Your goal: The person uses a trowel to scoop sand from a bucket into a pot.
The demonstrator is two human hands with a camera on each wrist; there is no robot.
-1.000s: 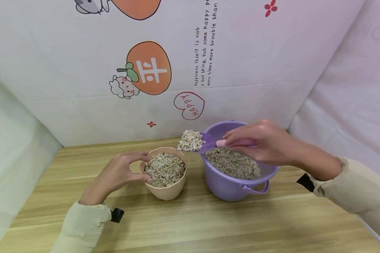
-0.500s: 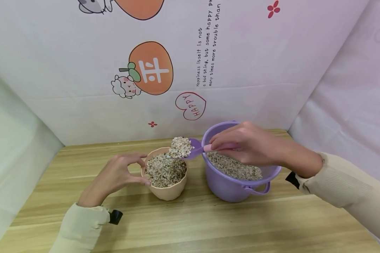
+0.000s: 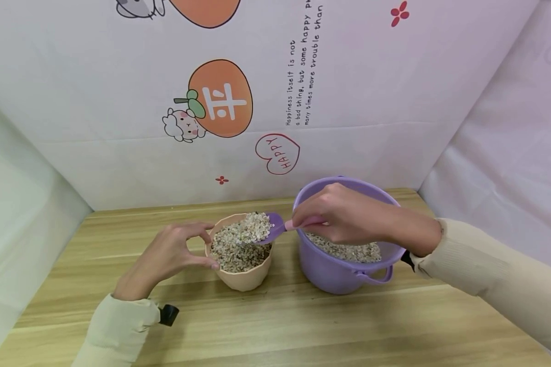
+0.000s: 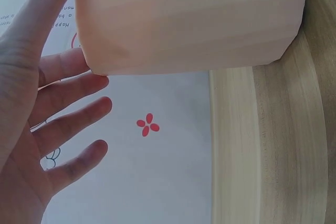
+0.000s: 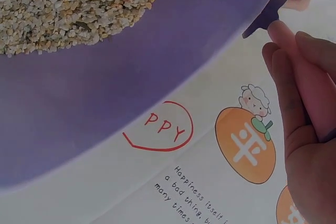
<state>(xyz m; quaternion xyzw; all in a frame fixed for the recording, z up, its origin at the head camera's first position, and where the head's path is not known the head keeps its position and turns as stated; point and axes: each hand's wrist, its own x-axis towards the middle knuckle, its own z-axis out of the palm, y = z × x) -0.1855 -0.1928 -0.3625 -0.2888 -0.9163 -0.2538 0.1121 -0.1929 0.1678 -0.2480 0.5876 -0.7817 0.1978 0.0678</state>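
Pouring seems in hand: the right hand [image 3: 335, 214] grips the purple scoop [image 3: 275, 227], its gravel [image 3: 256, 227] over the peach pot [image 3: 244, 281] towards one o'clock; the left hand [image 3: 169, 252] holds the pot at nine. Whether grains fall is unclear; the next move calls for tilting.

In front of me is a desk [image 3: 303, 326] with streaked wood grain; directly on it I see a peach-coloured pot [image 3: 244, 280] and, near its right side, a purple bucket [image 3: 332, 275], both upright.

A person's left hand [image 3: 169, 255] spreads thumb and fingers apart while the right hand [image 3: 337, 215] curls tightly, both arms [image 3: 491, 270] extended forward.
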